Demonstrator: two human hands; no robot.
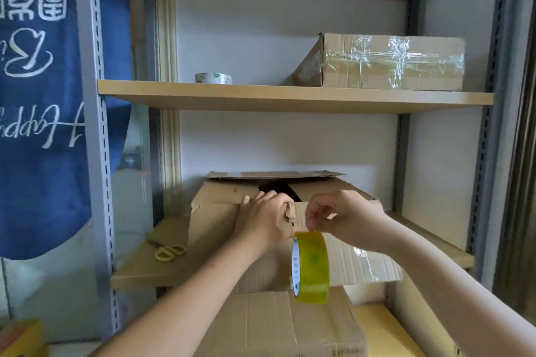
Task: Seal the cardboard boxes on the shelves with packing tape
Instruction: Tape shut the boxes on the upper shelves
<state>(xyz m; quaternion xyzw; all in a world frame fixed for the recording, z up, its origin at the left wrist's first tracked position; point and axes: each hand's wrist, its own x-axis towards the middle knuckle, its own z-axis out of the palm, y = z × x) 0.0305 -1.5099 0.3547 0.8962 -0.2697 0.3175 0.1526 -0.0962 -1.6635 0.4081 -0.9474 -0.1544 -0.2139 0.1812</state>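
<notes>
Yellowish tape roll (311,267) hangs on edge just below the right hand (342,216), whose grip pinches its free end, while the left hand's (265,219) curled grip presses the box flap (216,222) alongside.

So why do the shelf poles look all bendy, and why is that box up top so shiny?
Head view: the wide-angle lens bows the shelf posts near the picture's edges. The shine is light glinting off clear tape wrapped round the upper box. The blue banner shows mirrored lettering.
</notes>
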